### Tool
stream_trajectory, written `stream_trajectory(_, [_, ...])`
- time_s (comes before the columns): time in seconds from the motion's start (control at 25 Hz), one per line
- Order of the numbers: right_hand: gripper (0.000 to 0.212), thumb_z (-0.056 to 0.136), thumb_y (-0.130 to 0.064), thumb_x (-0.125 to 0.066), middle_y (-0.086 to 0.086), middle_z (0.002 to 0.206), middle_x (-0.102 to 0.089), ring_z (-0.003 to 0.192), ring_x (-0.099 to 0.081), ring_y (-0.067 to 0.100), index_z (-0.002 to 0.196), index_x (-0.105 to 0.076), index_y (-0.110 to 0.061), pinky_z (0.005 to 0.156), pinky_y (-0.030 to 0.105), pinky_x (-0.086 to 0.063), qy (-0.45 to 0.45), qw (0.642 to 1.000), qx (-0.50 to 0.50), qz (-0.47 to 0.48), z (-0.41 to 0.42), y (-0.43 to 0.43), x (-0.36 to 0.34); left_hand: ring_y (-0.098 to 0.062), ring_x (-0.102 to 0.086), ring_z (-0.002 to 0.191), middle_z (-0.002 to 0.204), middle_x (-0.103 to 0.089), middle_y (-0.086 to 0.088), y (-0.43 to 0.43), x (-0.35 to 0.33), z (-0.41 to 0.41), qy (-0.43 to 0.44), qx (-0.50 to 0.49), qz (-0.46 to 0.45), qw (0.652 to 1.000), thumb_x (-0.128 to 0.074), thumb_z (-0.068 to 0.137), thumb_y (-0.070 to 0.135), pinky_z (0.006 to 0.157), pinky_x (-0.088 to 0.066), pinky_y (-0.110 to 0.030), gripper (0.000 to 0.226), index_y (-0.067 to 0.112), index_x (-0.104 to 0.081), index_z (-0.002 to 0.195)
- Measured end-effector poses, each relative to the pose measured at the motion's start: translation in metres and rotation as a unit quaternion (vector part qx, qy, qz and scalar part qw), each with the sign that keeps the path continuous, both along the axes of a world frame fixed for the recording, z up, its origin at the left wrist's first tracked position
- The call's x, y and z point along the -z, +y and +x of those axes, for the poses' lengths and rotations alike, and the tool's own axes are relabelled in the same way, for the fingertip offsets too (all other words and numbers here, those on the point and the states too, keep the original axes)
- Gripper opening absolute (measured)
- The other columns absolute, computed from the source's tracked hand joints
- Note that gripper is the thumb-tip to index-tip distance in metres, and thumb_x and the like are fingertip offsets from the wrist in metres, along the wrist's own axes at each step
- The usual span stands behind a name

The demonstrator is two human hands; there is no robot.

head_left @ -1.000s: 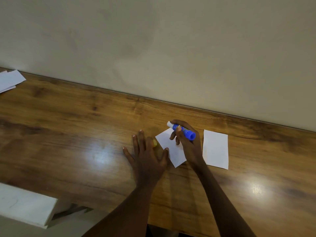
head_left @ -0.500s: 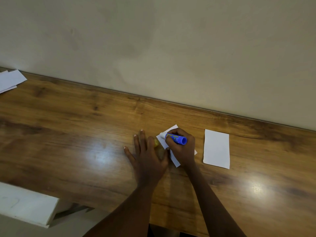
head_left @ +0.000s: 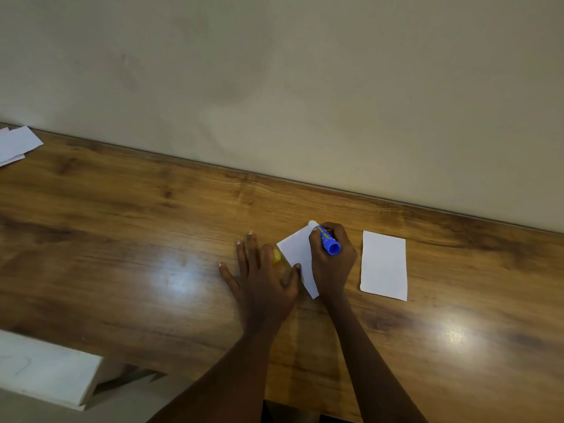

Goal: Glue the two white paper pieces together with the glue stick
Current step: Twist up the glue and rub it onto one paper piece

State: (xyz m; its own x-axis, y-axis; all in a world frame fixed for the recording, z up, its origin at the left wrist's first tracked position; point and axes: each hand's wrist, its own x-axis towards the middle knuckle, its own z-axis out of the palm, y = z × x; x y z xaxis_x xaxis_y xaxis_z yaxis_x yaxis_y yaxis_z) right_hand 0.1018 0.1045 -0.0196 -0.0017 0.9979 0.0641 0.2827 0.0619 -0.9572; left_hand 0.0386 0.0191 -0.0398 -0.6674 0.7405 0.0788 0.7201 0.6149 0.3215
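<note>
Right hand (head_left: 332,264): gripping the blue glue stick (head_left: 327,239), its white tip touching the far corner of the tilted paper (head_left: 297,253).
Left hand (head_left: 262,279): lying flat, open, thumb pinning that paper's near edge.
Second paper (head_left: 384,265): lying just right of the right hand, long side running away from the person.
Containers: 0 in sight.

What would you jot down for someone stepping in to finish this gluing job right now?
Right hand: gripping the blue glue stick, tip at the far corner of the left paper.
Left hand: flat on the table, thumb pinning that paper's near edge. A yellow cap peeks out beside its fingers.
Second paper: lying apart to the right, untouched.
Spare papers lie at the far left.
Done: stick uncapped, on the first paper; how much glue is down cannot be seen.
Left: finish the glue, lay the second paper on top, press.
</note>
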Motion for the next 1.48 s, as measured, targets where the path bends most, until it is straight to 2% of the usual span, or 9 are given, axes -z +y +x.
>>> stream_trajectory(0.16, [0.031, 0.085, -0.019, -0.054, 0.006, 0.080, -0.066, 0.049, -0.061, 0.002, 0.114, -0.051, -0.005, 0.046, 0.007, -0.046, 0.143, 0.985, 0.061, -0.070, 0.013, 0.000, -0.025, -0.037, -0.034, 0.132, 0.141, -0.042, -0.016, 0.000, 0.001, 0.000, 0.007, 0.001, 0.000, 1.000, -0.037, 0.071, 0.061, 0.102, -0.011, -0.064, 0.063, 0.017, -0.043, 0.116])
stream_trajectory(0.28, [0.031, 0.080, -0.013, -0.062, 0.017, 0.092, -0.068, 0.063, -0.059, 0.009, 0.109, -0.056, -0.002, 0.062, 0.004, -0.046, -0.052, 0.999, -0.001, 0.002, 0.020, -0.030, -0.034, -0.038, -0.036, 0.131, 0.141, -0.043, -0.017, 0.001, 0.003, -0.001, 0.001, 0.009, -0.010, 1.000, -0.034, 0.072, 0.062, 0.100, -0.014, -0.067, 0.063, 0.017, -0.042, 0.116])
stream_trajectory(0.4, [0.038, 0.081, -0.019, -0.061, 0.015, 0.116, -0.062, 0.099, -0.058, 0.026, 0.117, -0.051, -0.011, 0.095, 0.035, -0.045, -0.231, 0.965, -0.114, -0.055, 0.021, -0.057, -0.022, -0.039, -0.037, 0.130, 0.140, -0.044, -0.018, 0.000, 0.004, -0.002, 0.002, 0.011, -0.014, 1.000, -0.044, 0.074, 0.056, 0.099, -0.017, -0.070, 0.059, 0.015, -0.042, 0.117])
stream_trajectory(0.8, [0.039, 0.079, -0.004, -0.062, 0.012, 0.129, -0.053, 0.123, -0.043, 0.032, 0.114, -0.050, -0.017, 0.110, 0.053, -0.028, -0.278, 0.898, -0.339, -0.037, 0.045, 0.010, -0.020, -0.033, -0.025, 0.137, 0.146, -0.035, -0.014, -0.001, -0.005, 0.002, -0.028, -0.006, 0.017, 0.999, -0.027, 0.080, 0.058, 0.106, -0.005, -0.061, 0.062, 0.015, -0.045, 0.121])
stream_trajectory(1.0, [0.042, 0.075, 0.005, -0.062, 0.006, 0.123, -0.055, 0.107, -0.049, 0.016, 0.111, -0.053, -0.015, 0.086, 0.019, -0.038, -0.284, 0.846, -0.451, 0.018, 0.054, 0.040, -0.035, -0.035, -0.029, 0.135, 0.144, -0.038, -0.016, -0.001, -0.003, 0.000, -0.025, -0.004, 0.016, 1.000, -0.030, 0.080, 0.056, 0.104, -0.008, -0.062, 0.057, 0.014, -0.047, 0.114])
stream_trajectory(1.16, [0.047, 0.071, 0.008, -0.064, 0.008, 0.124, -0.055, 0.107, -0.049, 0.018, 0.111, -0.053, -0.014, 0.084, 0.023, -0.037, -0.329, 0.786, -0.522, 0.017, 0.050, 0.055, -0.041, -0.035, -0.033, 0.133, 0.142, -0.041, -0.016, 0.000, -0.005, 0.001, -0.015, -0.007, 0.012, 1.000, -0.034, 0.077, 0.053, 0.103, -0.014, -0.064, 0.057, 0.012, -0.047, 0.114])
stream_trajectory(1.24, [0.043, 0.070, 0.005, -0.066, 0.010, 0.118, -0.059, 0.102, -0.055, 0.020, 0.108, -0.054, -0.012, 0.079, 0.020, -0.042, -0.308, 0.808, -0.502, 0.036, 0.047, 0.055, -0.042, -0.034, -0.030, 0.135, 0.144, -0.038, -0.015, 0.000, -0.005, 0.001, -0.020, -0.008, 0.012, 1.000, -0.034, 0.075, 0.053, 0.104, -0.011, -0.063, 0.061, 0.012, -0.045, 0.118])
stream_trajectory(1.36, [0.028, 0.076, -0.021, -0.062, 0.005, 0.090, -0.066, 0.076, -0.063, 0.011, 0.101, -0.058, -0.009, 0.065, 0.008, -0.046, -0.073, 0.949, -0.308, 0.004, 0.031, 0.025, -0.039, -0.034, -0.027, 0.136, 0.145, -0.036, -0.015, -0.001, -0.004, 0.001, -0.020, -0.005, -0.001, 1.000, -0.033, 0.074, 0.056, 0.105, -0.007, -0.061, 0.067, 0.013, -0.042, 0.124])
stream_trajectory(1.48, [0.030, 0.088, -0.019, -0.049, 0.003, 0.073, -0.057, 0.057, -0.050, 0.010, 0.108, -0.053, 0.003, 0.054, 0.015, -0.046, 0.111, 0.960, -0.154, -0.207, 0.006, -0.012, -0.031, -0.036, -0.030, 0.135, 0.144, -0.038, -0.016, 0.000, -0.004, 0.000, -0.012, 0.002, -0.018, 1.000, -0.031, 0.075, 0.057, 0.103, -0.008, -0.062, 0.070, 0.012, -0.039, 0.128])
